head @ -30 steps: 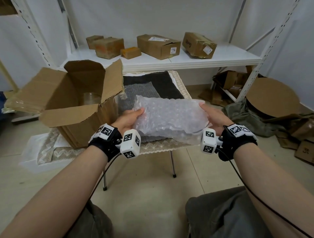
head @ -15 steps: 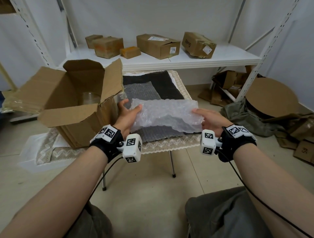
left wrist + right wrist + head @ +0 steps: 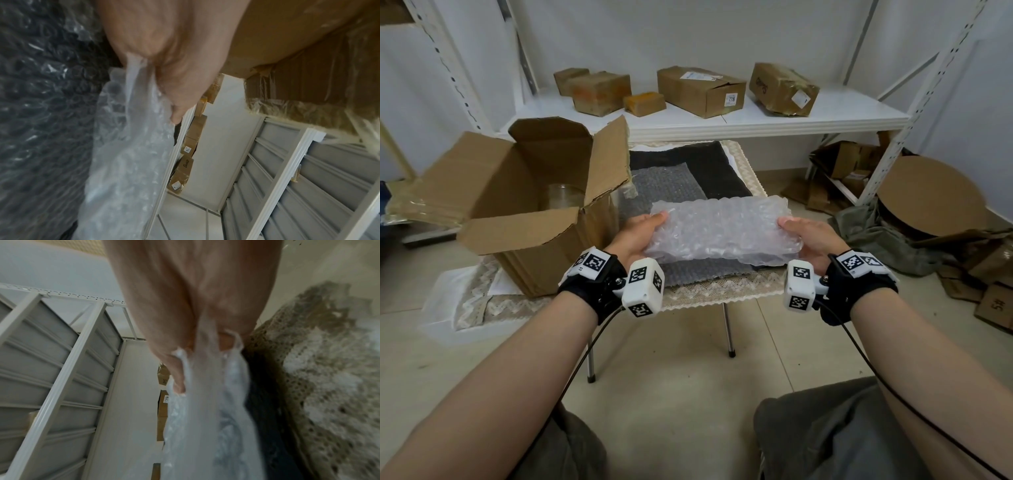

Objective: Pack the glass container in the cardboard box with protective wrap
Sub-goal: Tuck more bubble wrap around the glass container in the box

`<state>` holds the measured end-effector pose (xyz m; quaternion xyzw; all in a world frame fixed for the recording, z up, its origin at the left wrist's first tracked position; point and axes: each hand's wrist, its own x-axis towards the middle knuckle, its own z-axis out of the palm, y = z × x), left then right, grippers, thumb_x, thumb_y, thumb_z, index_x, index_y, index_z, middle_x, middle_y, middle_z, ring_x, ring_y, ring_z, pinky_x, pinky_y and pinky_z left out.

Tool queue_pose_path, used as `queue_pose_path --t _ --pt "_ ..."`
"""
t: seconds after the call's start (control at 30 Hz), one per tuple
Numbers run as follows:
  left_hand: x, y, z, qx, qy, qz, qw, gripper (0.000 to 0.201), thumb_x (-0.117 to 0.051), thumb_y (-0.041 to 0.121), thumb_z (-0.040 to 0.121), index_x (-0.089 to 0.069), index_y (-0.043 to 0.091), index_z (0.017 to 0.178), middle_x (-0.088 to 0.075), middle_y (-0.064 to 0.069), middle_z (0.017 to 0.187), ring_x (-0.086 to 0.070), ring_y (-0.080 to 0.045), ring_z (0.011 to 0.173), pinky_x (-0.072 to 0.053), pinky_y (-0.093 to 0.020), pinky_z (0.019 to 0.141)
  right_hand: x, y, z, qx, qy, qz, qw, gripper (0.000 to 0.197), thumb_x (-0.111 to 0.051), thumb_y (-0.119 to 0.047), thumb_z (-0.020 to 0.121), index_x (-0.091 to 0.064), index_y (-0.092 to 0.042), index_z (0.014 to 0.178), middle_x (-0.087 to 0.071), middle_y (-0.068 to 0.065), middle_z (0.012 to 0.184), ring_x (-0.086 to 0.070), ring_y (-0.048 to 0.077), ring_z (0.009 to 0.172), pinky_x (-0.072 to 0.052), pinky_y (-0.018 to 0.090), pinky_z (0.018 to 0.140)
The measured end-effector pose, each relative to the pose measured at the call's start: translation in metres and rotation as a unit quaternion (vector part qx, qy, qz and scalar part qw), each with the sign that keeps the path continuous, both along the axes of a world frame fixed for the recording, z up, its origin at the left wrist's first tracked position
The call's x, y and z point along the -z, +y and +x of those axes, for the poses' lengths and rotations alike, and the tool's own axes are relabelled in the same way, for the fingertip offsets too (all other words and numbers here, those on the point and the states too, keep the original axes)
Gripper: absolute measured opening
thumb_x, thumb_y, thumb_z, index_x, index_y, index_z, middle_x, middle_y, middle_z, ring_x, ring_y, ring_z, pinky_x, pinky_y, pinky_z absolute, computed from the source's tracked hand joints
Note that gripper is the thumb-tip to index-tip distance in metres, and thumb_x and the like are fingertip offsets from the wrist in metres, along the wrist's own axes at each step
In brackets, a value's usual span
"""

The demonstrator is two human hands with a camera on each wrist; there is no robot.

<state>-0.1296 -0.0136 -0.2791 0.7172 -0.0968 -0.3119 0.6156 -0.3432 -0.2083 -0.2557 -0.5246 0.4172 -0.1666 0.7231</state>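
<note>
A folded pad of clear bubble wrap (image 3: 724, 230) hangs flat above the small table, held at both short ends. My left hand (image 3: 641, 230) grips its left end, thumb on top; my right hand (image 3: 809, 234) grips its right end the same way. In the left wrist view the bubble wrap (image 3: 127, 162) runs out from between thumb and fingers, and in the right wrist view the bubble wrap (image 3: 207, 418) does too. The open cardboard box (image 3: 517, 205) stands at the table's left, flaps up. The glass container (image 3: 563, 196) stands inside it, partly hidden by a flap.
A second bubble wrap sheet (image 3: 664, 185) lies on a black cloth (image 3: 695, 164) on the lace-covered table (image 3: 722, 287). A white shelf (image 3: 756, 116) behind carries several closed cartons. Flattened cardboard and a round board (image 3: 928, 195) lie on the floor at right.
The bubble wrap pad, held upright and facing me a second ago, has been tipped flat and shifted slightly to the right. Both hands kept their hold on its ends.
</note>
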Motion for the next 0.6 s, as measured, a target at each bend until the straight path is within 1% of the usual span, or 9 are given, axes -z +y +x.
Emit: queue_pose_path --t 0.07,0.17,0.23,0.3,0.37,0.43,0.5,0.53,0.6 --pt "0.0010 -0.0007 0.0013 -0.012 -0.013 0.014 1.000 0.021 -0.057 0.032 0.098 -0.057 0.016 0.084 -0.065 -0.010 0.097 -0.063 -0.020 0.076 -0.052 -0.026 0.062 -0.0003 -0.0004 0.0002 0.006 0.007 0.003 1.000 0.023 -0.063 -0.013 0.093 -0.064 -0.001 0.112 -0.068 0.021 0.116 -0.066 0.036 0.108 -0.050 0.054 0.096" --pt "0.0026 -0.0024 -0.0005 -0.024 -0.005 0.006 1.000 0.023 -0.054 0.033 0.099 -0.054 0.016 0.083 -0.063 -0.008 0.088 -0.060 -0.020 0.072 -0.050 -0.028 0.058 -0.0002 -0.0010 0.0001 -0.002 0.023 -0.005 1.000 0.032 -0.063 -0.012 0.092 -0.061 0.002 0.121 -0.067 0.022 0.118 -0.066 0.034 0.105 -0.052 0.052 0.093" --pt "0.0019 -0.0029 -0.0028 -0.028 -0.011 0.004 1.000 0.024 -0.053 0.032 0.100 -0.052 0.016 0.082 -0.061 -0.006 0.083 -0.059 -0.019 0.068 -0.048 -0.027 0.056 0.0001 -0.0010 0.0001 -0.003 0.028 -0.004 1.000 0.031 -0.063 -0.011 0.092 -0.060 0.001 0.121 -0.066 0.022 0.119 -0.066 0.032 0.099 -0.055 0.048 0.086" --pt "0.0017 -0.0034 -0.0037 -0.029 -0.022 0.007 0.999 0.024 -0.052 0.033 0.100 -0.051 0.017 0.083 -0.062 -0.006 0.087 -0.060 -0.019 0.071 -0.048 -0.028 0.059 0.0002 -0.0021 0.0005 0.012 0.031 -0.011 0.999 0.027 -0.065 -0.010 0.091 -0.058 -0.004 0.117 -0.064 0.021 0.122 -0.067 0.029 0.092 -0.058 0.044 0.075" --pt "0.0012 -0.0032 -0.0036 -0.033 -0.021 0.002 0.999 0.022 -0.050 0.034 0.100 -0.050 0.018 0.085 -0.062 -0.008 0.095 -0.062 -0.023 0.081 -0.052 -0.032 0.068 0.0015 -0.0040 0.0008 0.014 0.028 -0.007 1.000 0.029 -0.065 -0.012 0.091 -0.054 -0.001 0.116 -0.064 0.022 0.121 -0.067 0.029 0.094 -0.058 0.043 0.072" --pt "0.0013 -0.0023 -0.0030 -0.036 -0.023 0.004 0.999 0.022 -0.050 0.037 0.100 -0.050 0.020 0.086 -0.063 -0.010 0.103 -0.062 -0.026 0.092 -0.053 -0.040 0.080 -0.0017 -0.0011 0.0008 -0.015 0.028 0.017 0.999 0.029 -0.063 -0.020 0.093 -0.056 -0.003 0.115 -0.066 0.018 0.109 -0.067 0.030 0.095 -0.058 0.040 0.069" --pt "0.0023 -0.0019 -0.0014 -0.038 -0.029 0.008 0.999 0.021 -0.051 0.039 0.098 -0.050 0.021 0.087 -0.062 -0.010 0.106 -0.061 -0.026 0.094 -0.052 -0.041 0.082 -0.0049 0.0014 0.0002 -0.055 0.043 0.026 0.997 0.027 -0.064 -0.025 0.092 -0.057 -0.007 0.110 -0.066 0.014 0.103 -0.067 0.026 0.091 -0.057 0.031 0.062" --pt "0.0019 -0.0014 -0.0018 -0.039 -0.032 0.005 0.999 0.021 -0.052 0.040 0.098 -0.051 0.022 0.087 -0.062 -0.009 0.106 -0.061 -0.026 0.095 -0.052 -0.040 0.082 -0.0047 0.0005 -0.0004 -0.073 0.051 0.021 0.996 0.034 -0.067 -0.025 0.089 -0.057 -0.005 0.116 -0.067 0.015 0.108 -0.067 0.026 0.093 -0.058 0.030 0.065" --pt "0.0032 -0.0021 -0.0006 -0.039 -0.030 0.003 0.999 0.020 -0.054 0.040 0.097 -0.051 0.023 0.088 -0.063 -0.009 0.109 -0.062 -0.027 0.099 -0.052 -0.042 0.087 -0.0045 -0.0007 -0.0016 -0.109 0.076 0.010 0.991 0.051 -0.071 -0.022 0.085 -0.053 -0.003 0.129 -0.067 0.017 0.121 -0.067 0.029 0.100 -0.057 0.035 0.078"
